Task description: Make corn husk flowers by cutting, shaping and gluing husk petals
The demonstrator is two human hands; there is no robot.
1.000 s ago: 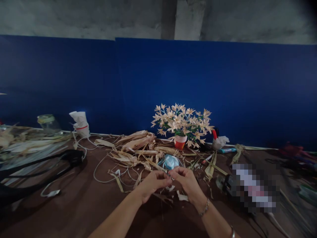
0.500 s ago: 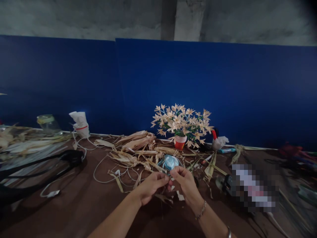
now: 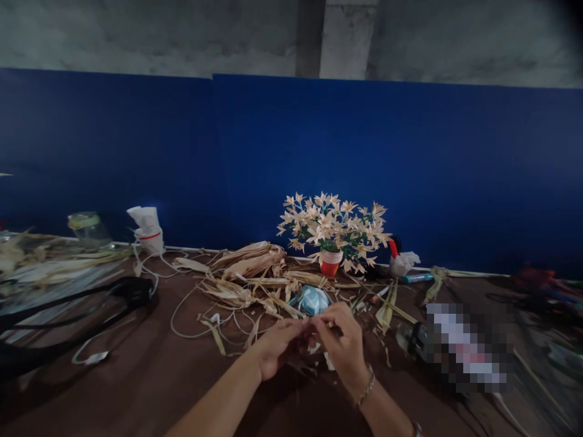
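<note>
My left hand (image 3: pixel 279 345) and my right hand (image 3: pixel 342 335) meet over the front of the brown table, thumbs and fingers pinched together tip to tip. Whatever lies between the fingertips is too small and too shaded to name. Just beyond the fingers sits a shiny light-blue bundle (image 3: pixel 313 300), perhaps ribbon or tape. Dry corn husks (image 3: pixel 255 261) lie in a loose heap behind and left of it. Behind the heap stands a red and white pot (image 3: pixel 330 263) filled with pale star-shaped flowers (image 3: pixel 325 224). Small pale scraps (image 3: pixel 328 361) lie beneath my hands.
A white cable (image 3: pixel 182 332) loops over the table left of the husks. A black-framed object (image 3: pixel 132 292) lies at left, with a glass jar (image 3: pixel 88 230) and a white paper-stuffed cup (image 3: pixel 149 233) behind. A blue tube (image 3: pixel 418 277) and a blurred-out object (image 3: pixel 464 349) are at right.
My right hand has turned over toward the left, its fingers now reaching across the left fingertips. The left hand has barely shifted. Objects on the table stay put.
</note>
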